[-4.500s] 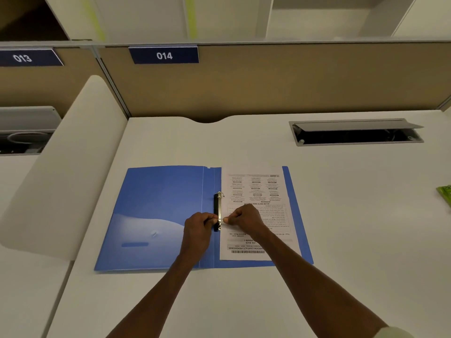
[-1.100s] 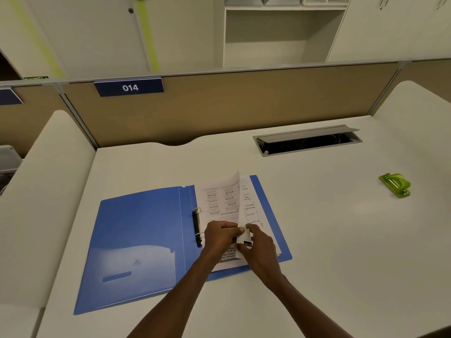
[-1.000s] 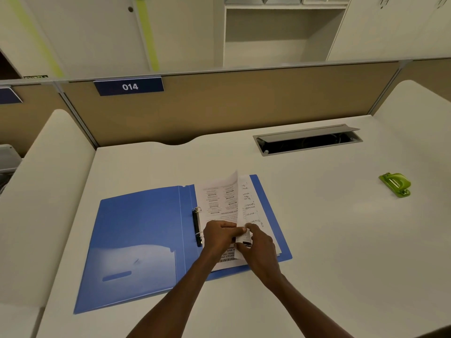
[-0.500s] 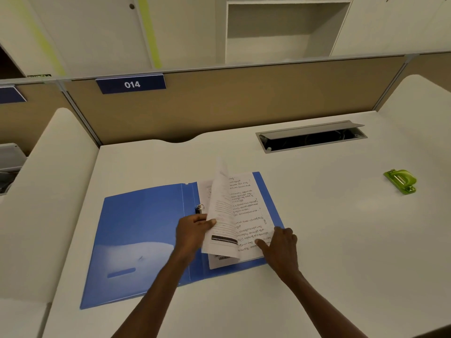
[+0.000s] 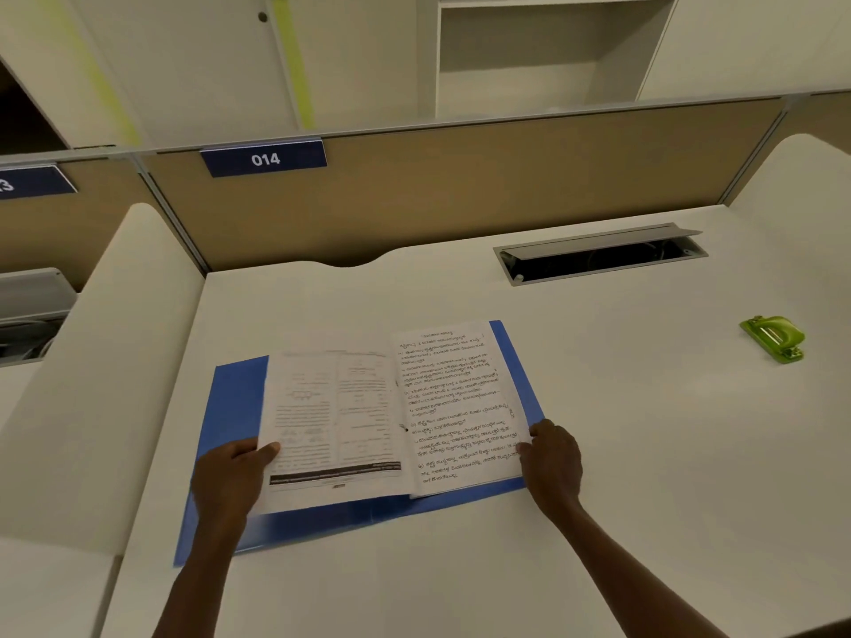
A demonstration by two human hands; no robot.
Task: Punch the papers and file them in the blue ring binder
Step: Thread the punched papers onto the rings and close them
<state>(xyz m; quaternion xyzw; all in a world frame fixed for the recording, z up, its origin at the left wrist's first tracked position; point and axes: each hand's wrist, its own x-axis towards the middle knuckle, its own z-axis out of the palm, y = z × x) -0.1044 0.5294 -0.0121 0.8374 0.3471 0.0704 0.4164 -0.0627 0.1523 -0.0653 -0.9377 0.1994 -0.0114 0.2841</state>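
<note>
Filling the far side of the room, pale cabinets [image 5: 184, 62] stand with an open shelf recess [image 5: 529, 52] set among them and a yellow-green stripe [image 5: 294, 62] running down one door. In front of them a tan partition [image 5: 460, 186] runs across, carrying a dark blue plate marked 014 [image 5: 264, 158], with part of another plate [image 5: 32, 182] to the left. Below it lies the white surface [image 5: 598, 453], bounded on both sides by rounded white dividers [image 5: 101, 384]. Near the back of the surface a cable hatch [image 5: 598, 255] is sunk in, its grey lid tilted up over a dark slot.

The blue ring binder [image 5: 235, 407] lies open and flat in the near middle of the surface, its covers spread left and right. The papers sit in it: a printed sheet [image 5: 331, 416] turned over onto the left side, and a handwritten page [image 5: 456, 398] flat on the right. The rings are hidden under the sheets.

The left hand [image 5: 230, 476] grasps the lower left edge of the printed sheet, thumb on top and fingers beneath. The right hand [image 5: 552, 458] rests at the lower right edge of the handwritten page, thumb touching the paper; I cannot tell whether it pinches the page. A small green hole punch [image 5: 773, 337] sits well apart to the right.
</note>
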